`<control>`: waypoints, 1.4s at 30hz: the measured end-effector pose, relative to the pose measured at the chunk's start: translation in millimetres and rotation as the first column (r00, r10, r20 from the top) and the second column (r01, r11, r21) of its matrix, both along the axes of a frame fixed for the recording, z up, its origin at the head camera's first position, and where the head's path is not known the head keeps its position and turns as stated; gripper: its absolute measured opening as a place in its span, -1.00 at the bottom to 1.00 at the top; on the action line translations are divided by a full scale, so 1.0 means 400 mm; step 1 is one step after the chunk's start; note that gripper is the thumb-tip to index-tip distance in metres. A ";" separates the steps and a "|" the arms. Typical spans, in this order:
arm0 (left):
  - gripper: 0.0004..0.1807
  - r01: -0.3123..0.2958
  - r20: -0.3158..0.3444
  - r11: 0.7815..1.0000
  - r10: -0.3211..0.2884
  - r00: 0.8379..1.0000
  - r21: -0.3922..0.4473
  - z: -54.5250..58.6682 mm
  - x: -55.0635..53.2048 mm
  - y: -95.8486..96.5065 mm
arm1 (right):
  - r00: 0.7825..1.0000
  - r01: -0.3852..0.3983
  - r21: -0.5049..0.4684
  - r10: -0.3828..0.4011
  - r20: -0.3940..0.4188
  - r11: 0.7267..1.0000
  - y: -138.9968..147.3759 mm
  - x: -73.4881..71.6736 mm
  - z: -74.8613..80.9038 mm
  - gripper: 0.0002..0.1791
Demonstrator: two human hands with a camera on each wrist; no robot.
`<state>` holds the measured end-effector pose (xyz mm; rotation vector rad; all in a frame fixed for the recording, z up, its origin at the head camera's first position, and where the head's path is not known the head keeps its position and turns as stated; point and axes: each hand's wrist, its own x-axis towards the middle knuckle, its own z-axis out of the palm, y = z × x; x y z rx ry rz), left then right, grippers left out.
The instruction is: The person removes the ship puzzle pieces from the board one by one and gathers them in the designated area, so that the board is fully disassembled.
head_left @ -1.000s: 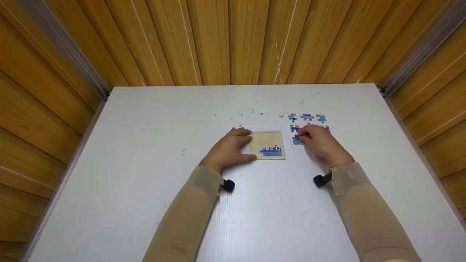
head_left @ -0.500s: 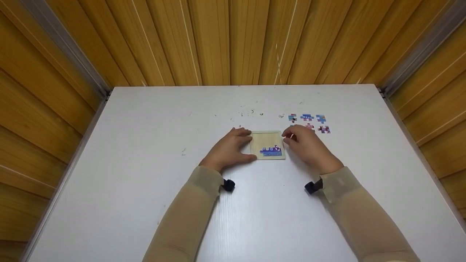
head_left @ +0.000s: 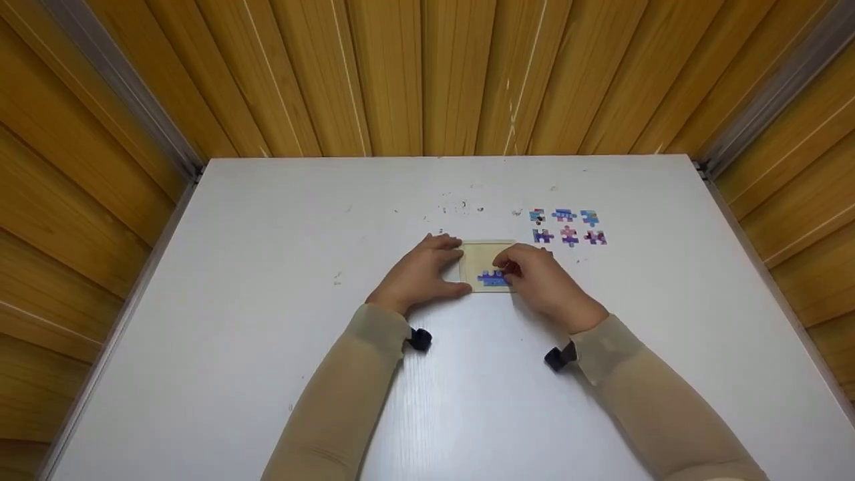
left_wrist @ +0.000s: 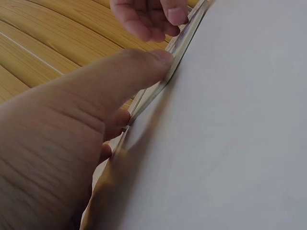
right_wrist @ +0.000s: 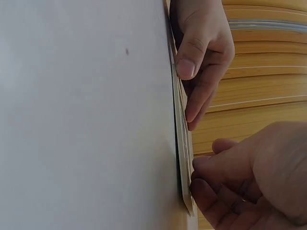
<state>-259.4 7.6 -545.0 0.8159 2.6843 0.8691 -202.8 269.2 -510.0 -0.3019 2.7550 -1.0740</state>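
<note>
A small square wooden puzzle tray (head_left: pixel 479 257) lies on the white table, with joined blue and purple puzzle pieces (head_left: pixel 493 278) along its lower part. My left hand (head_left: pixel 424 274) grips the tray's left side, fingers at the upper edge and thumb at the near corner. Over the tray's lower right part is my right hand (head_left: pixel 544 284), thumb and forefinger brought together on a puzzle piece that the fingers mostly hide. In the right wrist view, the right fingertips (right_wrist: pixel 201 165) are right at the tray's rim. The tray's right edge is covered by this hand.
Loose puzzle pieces (head_left: pixel 569 236) lie in two rows to the right, behind the right hand. Black specks (head_left: pixel 463 206) mark the white table (head_left: pixel 267 321) beyond the tray. Yellow wood-pattern panels (head_left: pixel 454 80) stand around the table.
My right hand has moved left from the loose pieces, past the tray's right edge and over the joined pieces. The left hand and the tray have stayed in place.
</note>
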 end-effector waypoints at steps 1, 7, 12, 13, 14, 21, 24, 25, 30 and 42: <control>-0.13 0.001 0.001 1.000 -0.001 1.000 0.000 0.000 0.000 0.000 | 1.000 -0.002 0.001 0.002 0.003 1.000 0.001 -0.001 -0.003 -0.67; -0.13 0.012 -0.009 1.000 -0.012 1.000 0.005 0.004 0.000 -0.001 | 0.999 -0.030 0.016 0.030 0.012 0.999 0.004 -0.004 -0.011 -0.64; -0.12 0.013 -0.005 1.000 -0.013 1.000 0.005 0.005 0.001 -0.002 | 0.997 -0.072 0.064 0.073 -0.006 0.995 -0.002 -0.005 -0.017 -0.61; -0.12 0.012 -0.004 1.000 -0.012 1.000 0.006 0.005 0.001 -0.002 | 0.997 -0.074 0.074 0.075 -0.007 0.995 -0.003 -0.006 -0.019 -0.62; -0.12 0.011 -0.004 1.000 -0.011 1.000 0.007 0.005 0.001 -0.003 | 0.997 -0.077 0.082 0.078 -0.009 0.994 -0.004 -0.006 -0.020 -0.62; -0.14 0.027 -0.024 0.999 -0.027 0.999 0.025 0.002 0.000 -0.007 | 0.996 -0.080 0.122 0.085 -0.037 0.989 -0.014 -0.002 -0.026 -0.67; -0.14 0.038 -0.037 0.999 -0.037 0.999 0.030 0.000 0.000 -0.009 | 0.997 -0.071 0.121 0.076 -0.032 0.990 -0.019 -0.001 -0.022 -0.70; -0.14 0.039 -0.040 0.999 -0.038 0.998 0.029 0.000 -0.001 -0.009 | 0.997 -0.067 0.120 0.071 -0.024 0.991 -0.020 -0.001 -0.021 -0.71; -0.14 0.031 -0.035 0.999 -0.030 0.999 0.025 0.000 -0.002 -0.008 | 0.998 -0.059 0.125 0.061 -0.006 0.990 -0.023 -0.003 -0.017 -0.72; -0.14 0.013 -0.031 1.000 -0.012 0.999 0.022 -0.002 -0.001 -0.004 | 0.999 -0.043 0.113 0.041 0.020 0.993 -0.021 -0.007 -0.019 -0.72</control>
